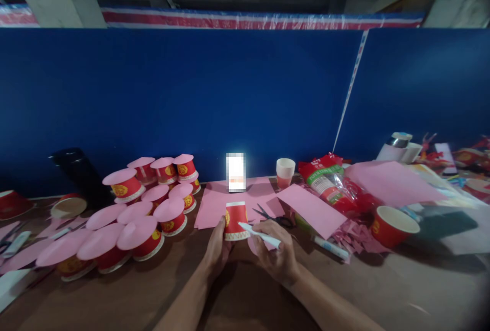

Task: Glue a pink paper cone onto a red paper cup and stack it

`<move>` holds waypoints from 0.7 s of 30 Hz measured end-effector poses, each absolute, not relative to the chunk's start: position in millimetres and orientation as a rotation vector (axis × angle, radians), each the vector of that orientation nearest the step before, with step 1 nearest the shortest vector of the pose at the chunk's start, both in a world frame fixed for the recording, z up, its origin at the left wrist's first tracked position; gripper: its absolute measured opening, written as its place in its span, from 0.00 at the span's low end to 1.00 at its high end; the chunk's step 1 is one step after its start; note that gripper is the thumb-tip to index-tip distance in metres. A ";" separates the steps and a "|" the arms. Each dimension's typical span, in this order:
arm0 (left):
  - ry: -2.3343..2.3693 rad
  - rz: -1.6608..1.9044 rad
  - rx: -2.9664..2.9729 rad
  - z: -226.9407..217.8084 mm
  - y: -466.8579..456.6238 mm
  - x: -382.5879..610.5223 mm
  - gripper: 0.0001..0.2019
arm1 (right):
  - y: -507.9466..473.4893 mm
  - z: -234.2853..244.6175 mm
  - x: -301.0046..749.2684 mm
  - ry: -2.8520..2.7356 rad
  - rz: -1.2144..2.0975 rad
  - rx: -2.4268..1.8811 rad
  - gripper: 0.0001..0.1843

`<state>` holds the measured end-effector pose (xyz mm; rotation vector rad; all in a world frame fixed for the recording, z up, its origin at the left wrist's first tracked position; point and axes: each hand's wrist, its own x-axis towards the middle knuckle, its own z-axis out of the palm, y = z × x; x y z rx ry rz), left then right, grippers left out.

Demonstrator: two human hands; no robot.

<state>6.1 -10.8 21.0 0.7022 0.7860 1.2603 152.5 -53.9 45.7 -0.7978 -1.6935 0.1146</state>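
Note:
My left hand [216, 245] is closed on the side of a red paper cup [236, 217] with gold print. The cup is upside down, its white base on top and a zigzag mark along the wide lower rim. In my right hand [278, 253] is a white marker pen [265, 236], its tip pointing left and close to the cup's front; whether it touches cannot be made out. A bit of pink paper [252, 245] shows between the cup and my right hand. Behind the cup lie pink sheets [214, 203] and black scissors [273, 215].
On the left stand several upturned red cups topped with pink paper discs [140, 232], beside a black bottle [82, 178]. A lit phone-like screen [236, 172] stands ahead. To the right are a bag of paper cups [325, 183], another marker [331, 247] and a red cup [392, 229].

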 end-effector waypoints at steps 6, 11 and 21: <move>0.725 1.238 0.668 17.9 -9.7 7.0 0.27 | -48.3 40.8 153.6 -1.656 0.070 -0.777 0.10; 0.683 1.242 0.673 12.2 -7.9 6.1 0.27 | -43.9 36.0 154.3 -1.683 0.029 -0.700 0.15; 0.758 1.255 0.652 17.0 -10.1 5.2 0.25 | -45.3 35.1 155.4 -1.738 0.164 -0.759 0.12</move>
